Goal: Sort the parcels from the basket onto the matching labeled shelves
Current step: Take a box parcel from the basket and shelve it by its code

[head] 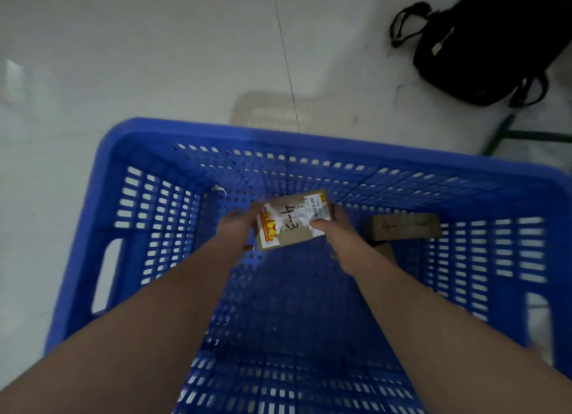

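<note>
Gripping the 4-3 parcel [294, 221] between curled fingers [318, 225] of both hands, long axis left-right, tilted.

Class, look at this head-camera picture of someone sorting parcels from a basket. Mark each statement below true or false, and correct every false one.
1. Both hands hold a brown cardboard parcel marked 4-3. True.
2. The perforated plastic basket is red. False: it is blue.
3. A second brown cardboard box lies in the basket, on the person's right. True.
4. A black bag sits inside the basket. False: it lies on the pale floor beyond it.
5. The left hand hangs idle. False: it grips the parcel, as does the right hand.
</note>
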The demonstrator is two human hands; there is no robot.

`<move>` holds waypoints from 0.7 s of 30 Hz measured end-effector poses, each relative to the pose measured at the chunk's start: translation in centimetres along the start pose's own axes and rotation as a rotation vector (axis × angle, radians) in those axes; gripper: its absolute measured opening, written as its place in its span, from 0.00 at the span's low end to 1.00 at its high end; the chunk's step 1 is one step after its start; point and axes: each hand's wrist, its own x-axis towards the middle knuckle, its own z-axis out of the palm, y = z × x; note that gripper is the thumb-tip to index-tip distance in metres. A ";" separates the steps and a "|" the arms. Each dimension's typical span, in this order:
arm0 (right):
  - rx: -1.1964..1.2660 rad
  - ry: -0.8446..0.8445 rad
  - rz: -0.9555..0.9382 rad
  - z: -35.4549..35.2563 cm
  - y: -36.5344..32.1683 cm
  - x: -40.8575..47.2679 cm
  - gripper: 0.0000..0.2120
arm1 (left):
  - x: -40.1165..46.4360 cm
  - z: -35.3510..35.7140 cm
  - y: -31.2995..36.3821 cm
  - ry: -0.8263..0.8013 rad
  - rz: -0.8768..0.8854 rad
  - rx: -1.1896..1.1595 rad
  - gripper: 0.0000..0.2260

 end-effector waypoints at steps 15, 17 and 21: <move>0.108 -0.028 -0.391 -9.3 -30.3 -36.8 0.22 | -38.9 -10.6 27.8 -0.401 0.385 0.290 0.17; 0.061 -0.039 -0.487 -10.8 -36.1 -43.2 0.23 | -45.8 -12.4 32.7 -0.444 0.463 0.341 0.15; 0.009 0.008 -0.713 -12.7 -45.9 -57.3 0.21 | -59.4 -16.4 40.2 -0.520 0.599 0.424 0.19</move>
